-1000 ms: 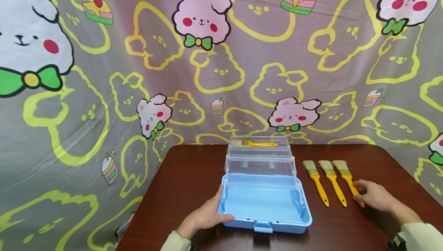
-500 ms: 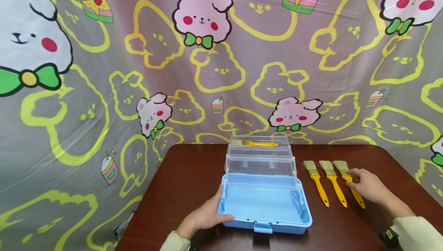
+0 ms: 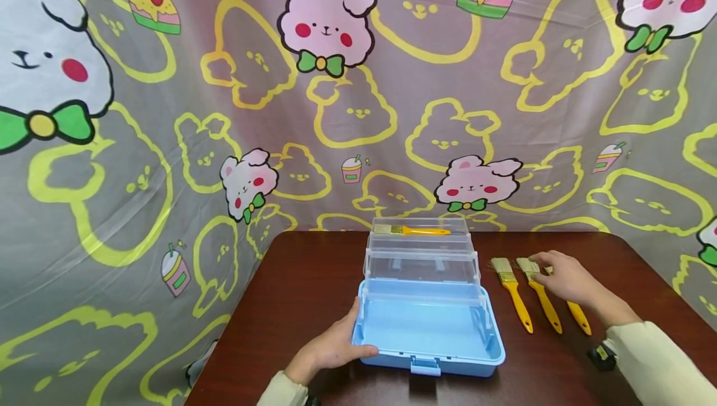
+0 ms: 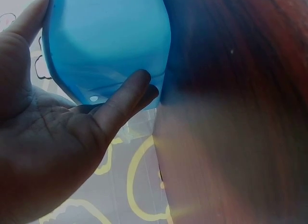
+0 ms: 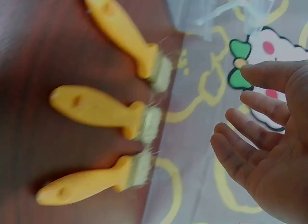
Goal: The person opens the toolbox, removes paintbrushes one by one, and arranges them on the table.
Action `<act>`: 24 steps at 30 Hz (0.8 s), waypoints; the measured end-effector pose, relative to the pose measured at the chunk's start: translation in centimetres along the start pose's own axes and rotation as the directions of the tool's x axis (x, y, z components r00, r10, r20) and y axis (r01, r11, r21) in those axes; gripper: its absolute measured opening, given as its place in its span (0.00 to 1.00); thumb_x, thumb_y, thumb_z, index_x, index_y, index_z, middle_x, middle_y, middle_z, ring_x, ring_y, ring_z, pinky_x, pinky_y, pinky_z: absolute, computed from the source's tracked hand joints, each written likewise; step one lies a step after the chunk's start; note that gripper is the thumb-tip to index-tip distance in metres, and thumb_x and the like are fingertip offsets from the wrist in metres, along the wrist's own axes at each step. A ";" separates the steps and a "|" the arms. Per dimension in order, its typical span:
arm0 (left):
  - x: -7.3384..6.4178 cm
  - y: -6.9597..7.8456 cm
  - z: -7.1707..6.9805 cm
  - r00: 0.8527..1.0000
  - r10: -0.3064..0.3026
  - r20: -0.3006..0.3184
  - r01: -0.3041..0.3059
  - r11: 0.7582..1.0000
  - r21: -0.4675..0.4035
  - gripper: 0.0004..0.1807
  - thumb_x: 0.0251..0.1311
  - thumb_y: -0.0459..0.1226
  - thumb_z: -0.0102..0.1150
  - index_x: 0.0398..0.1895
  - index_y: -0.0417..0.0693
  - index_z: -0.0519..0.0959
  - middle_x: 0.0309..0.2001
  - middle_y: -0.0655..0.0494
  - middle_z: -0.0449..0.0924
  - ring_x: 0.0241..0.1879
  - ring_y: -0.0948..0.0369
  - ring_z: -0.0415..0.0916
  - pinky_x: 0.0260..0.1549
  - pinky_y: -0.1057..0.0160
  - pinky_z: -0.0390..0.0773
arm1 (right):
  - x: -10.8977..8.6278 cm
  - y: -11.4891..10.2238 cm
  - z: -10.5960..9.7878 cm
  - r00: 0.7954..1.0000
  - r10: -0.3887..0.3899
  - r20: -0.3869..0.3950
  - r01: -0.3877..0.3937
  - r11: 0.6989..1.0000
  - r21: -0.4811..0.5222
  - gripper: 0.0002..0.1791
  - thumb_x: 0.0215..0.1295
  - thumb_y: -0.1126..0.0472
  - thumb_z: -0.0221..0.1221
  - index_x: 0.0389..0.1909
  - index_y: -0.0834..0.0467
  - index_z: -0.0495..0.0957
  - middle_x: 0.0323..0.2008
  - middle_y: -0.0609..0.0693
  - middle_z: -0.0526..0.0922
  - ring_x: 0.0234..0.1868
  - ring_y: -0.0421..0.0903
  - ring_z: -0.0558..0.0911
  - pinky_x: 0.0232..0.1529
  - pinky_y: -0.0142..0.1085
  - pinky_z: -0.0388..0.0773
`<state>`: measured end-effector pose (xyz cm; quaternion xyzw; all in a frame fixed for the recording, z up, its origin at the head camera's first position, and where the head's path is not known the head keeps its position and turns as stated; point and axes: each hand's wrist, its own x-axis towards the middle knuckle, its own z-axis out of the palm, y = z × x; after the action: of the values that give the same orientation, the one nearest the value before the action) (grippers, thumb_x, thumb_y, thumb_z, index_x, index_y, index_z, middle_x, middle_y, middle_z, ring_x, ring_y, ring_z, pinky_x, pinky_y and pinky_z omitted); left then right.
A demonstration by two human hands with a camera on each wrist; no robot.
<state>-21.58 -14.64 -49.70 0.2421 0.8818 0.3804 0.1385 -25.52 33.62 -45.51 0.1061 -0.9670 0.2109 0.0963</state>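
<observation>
A light blue plastic toolbox (image 3: 426, 331) lies with its clear tiers raised behind it. My left hand (image 3: 333, 347) rests on its near left corner, the thumb across the front rim and the fingers along the side. In the left wrist view, the left hand's fingers (image 4: 122, 101) lie fairly straight against the blue wall (image 4: 110, 41). My right hand (image 3: 571, 278) hovers over the brush row, holding nothing; its fingers (image 5: 250, 132) are spread loosely in the right wrist view. Under it are the middle paintbrush (image 3: 544, 306) and right paintbrush (image 3: 578, 317), the latter's bristles hidden. The left paintbrush (image 3: 516, 297) is in plain view.
Another yellow-handled paintbrush (image 3: 422, 231) lies across the top clear tray (image 3: 381, 222). Everything stands on a dark reddish-brown table (image 3: 302, 275), and a patterned cloth (image 3: 347, 107) hangs behind and to the left.
My right hand has moved from the right brush's handle up and left, past its bristles toward the middle brush's bristles. The left hand and toolbox have stayed put.
</observation>
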 end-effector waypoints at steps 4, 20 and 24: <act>0.0 0.1 0.0 1.000 -0.003 0.003 0.003 1.000 -0.005 0.62 0.53 0.52 0.66 0.74 0.41 0.30 0.73 0.41 0.43 0.65 0.51 0.56 0.60 0.47 0.60 | 1.2 -1.1 -0.4 0.999 -0.034 0.006 0.034 0.999 0.011 0.22 0.58 0.63 0.62 0.50 0.72 0.74 0.46 0.69 0.75 0.45 0.66 0.75 0.42 0.57 0.74; 0.1 0.0 0.0 1.000 -0.020 0.013 0.020 0.999 -0.039 0.62 0.53 0.53 0.66 0.75 0.47 0.30 0.73 0.43 0.44 0.64 0.51 0.58 0.59 0.44 0.60 | 6.1 -5.7 -1.1 0.997 -0.064 0.036 0.062 0.997 0.054 0.21 0.62 0.60 0.61 0.51 0.70 0.75 0.48 0.66 0.77 0.48 0.62 0.74 0.48 0.56 0.71; 0.1 0.1 0.0 1.000 -0.013 0.013 0.013 0.999 -0.040 0.62 0.53 0.53 0.66 0.74 0.47 0.30 0.73 0.44 0.44 0.64 0.51 0.58 0.59 0.45 0.60 | 7.1 -6.6 -1.0 0.997 -0.078 0.023 0.077 0.995 0.058 0.19 0.62 0.60 0.61 0.50 0.69 0.76 0.45 0.64 0.78 0.45 0.60 0.76 0.45 0.55 0.73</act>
<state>-21.61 -14.57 -49.62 0.2361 0.8745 0.3957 0.1516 -30.60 26.99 -40.43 0.1490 -0.9569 0.2330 0.0891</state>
